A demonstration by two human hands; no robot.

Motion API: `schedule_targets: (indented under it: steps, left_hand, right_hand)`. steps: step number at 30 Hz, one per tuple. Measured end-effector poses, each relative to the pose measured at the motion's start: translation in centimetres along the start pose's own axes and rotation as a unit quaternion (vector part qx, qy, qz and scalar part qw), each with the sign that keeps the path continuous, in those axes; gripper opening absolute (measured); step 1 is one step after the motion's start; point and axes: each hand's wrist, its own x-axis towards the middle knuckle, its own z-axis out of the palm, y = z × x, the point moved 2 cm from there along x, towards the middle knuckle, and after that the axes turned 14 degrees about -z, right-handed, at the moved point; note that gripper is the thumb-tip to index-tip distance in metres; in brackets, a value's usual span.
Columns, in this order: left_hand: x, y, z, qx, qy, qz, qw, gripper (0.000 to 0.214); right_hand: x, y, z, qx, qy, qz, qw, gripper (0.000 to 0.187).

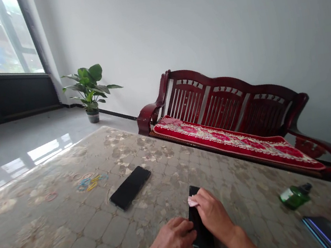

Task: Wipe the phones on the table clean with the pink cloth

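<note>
A black smartphone (196, 224) lies on the patterned tablecloth (85, 234) in front of me, partly covered by both hands. My left hand (178, 240) grips its left edge with curled fingers, the fingertips resting on the phone. In my right hand (214, 213) a small pale pink cloth (192, 201) is pinched and pressed against the upper part of the screen. Most of the cloth is hidden under the fingers. A second black smartphone (131, 187) lies flat to the left, screen up and dark, touched by neither hand.
Colourful rubber bands (91, 182) are scattered at the left. A green bottle (295, 196) lies on its side at the right, near a stack of dark phones (325, 232). Beyond the table stand a wooden bench (213, 103) with a red cushion and a potted plant (89, 90).
</note>
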Motion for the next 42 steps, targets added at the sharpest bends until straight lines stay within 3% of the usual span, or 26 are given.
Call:
schedule_targets:
  steps: [8,16,24,33,39,42]
  left_hand:
    - [-0.1,0.1,-0.1,0.014,0.012,0.007,1.000,0.012]
    - [-0.1,-0.3,0.8,0.020,0.013,0.000,1.000,0.010]
    - [-0.2,-0.1,0.2,0.010,0.006,0.002,1.000,0.013]
    - [0.0,-0.1,0.1,0.003,0.012,0.005,1.000,0.016]
    - [-0.1,-0.4,0.7,0.012,0.032,0.016,0.999,0.011]
    - [0.0,-0.3,0.7,0.026,0.037,0.024,0.999,0.009]
  right_hand:
    - [2.5,1.8,0.2,0.004,0.021,0.045,0.999,0.029]
    - [-0.3,-0.5,-0.3,0.053,-0.012,0.000,0.998,0.033]
    - [3.2,1.7,0.1,-0.004,0.018,0.039,0.999,0.027]
    - [0.1,-0.5,-0.1,0.054,-0.017,0.014,0.998,0.033]
    - [2.4,1.1,0.0,0.023,-0.015,0.056,0.998,0.029]
    - [2.3,0.7,-0.1,0.052,-0.017,0.071,0.996,0.027]
